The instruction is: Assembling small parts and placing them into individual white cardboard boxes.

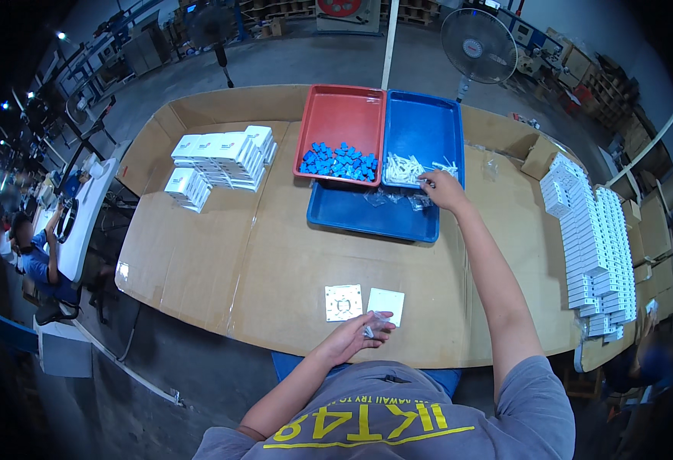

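Note:
My left hand [344, 339] is palm up near the table's front edge, its fingers curled round a small clear plastic bag [377, 323] with something whitish in it. Just beyond it lie two flat white square pieces: a plate with a cut-out centre [343, 303] and a plain one [387, 303]. Far out, my right hand [445, 192] reaches into the near end of the blue tray [425, 115]. Its fingers are bent together at the small white plastic parts [402, 169]; what they pinch is too small to make out.
A red tray [344, 107] holds several small blue parts [339, 162]. Below it, another blue tray [367, 218] has clear bags at its back. White boxes are stacked at left [225, 157] and right [593, 245]. Cardboard walls rim the table. People sit beyond both sides.

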{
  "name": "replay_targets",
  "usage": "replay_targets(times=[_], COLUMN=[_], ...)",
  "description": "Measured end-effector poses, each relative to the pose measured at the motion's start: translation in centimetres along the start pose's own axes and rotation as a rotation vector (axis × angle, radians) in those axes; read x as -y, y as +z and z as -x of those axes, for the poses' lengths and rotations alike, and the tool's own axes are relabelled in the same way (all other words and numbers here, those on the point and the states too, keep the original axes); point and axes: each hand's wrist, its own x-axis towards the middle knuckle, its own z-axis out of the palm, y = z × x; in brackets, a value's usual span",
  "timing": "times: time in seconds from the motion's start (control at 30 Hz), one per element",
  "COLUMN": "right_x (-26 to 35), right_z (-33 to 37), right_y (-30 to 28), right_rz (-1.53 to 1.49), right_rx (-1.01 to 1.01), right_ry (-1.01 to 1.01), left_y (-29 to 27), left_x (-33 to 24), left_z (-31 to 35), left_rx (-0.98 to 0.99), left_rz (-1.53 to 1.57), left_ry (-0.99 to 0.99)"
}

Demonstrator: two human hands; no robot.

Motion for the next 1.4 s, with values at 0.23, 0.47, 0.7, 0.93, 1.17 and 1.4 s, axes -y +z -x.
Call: replay_targets(times=[0.23, 0.47, 0.7, 0.93, 1.17, 1.4], right_x=[-0.7, -0.3, 3.5, 10.3, 10.8, 12.4], right_z=[-0.6, -0.5, -0.6, 4.6, 11.5, 22.6], right_y=[-0.3, 0.3, -3.1, -8.7, -3.6, 3.5], right_rz=[-0.096, -0.171, -1.220, -1.703, -1.623, -1.637], right_rx=[0.092, -0.038, -0.344, -0.286, -0.267, -0.082], right_ry=[0.001, 0.089, 0.171, -0.010, 0.073, 0.362], left_y=[-0.1, -0.3, -0.9, -1.2, -1.2, -1.1], left_x=[0.0, 0.0, 0.0, 0.5, 0.5, -1.0], left_z=[-0.5, -0.2, -0.4, -0.8, -0.8, -1.9], left_rx=[0.016, -0.001, -0.007, 0.010, 0.004, -0.024], left_rz=[-0.018, -0.013, 0.026, 0.007, 0.053, 0.133], left_ry=[0.015, 0.003, 0.024, 0.012, 0.033, 0.035])
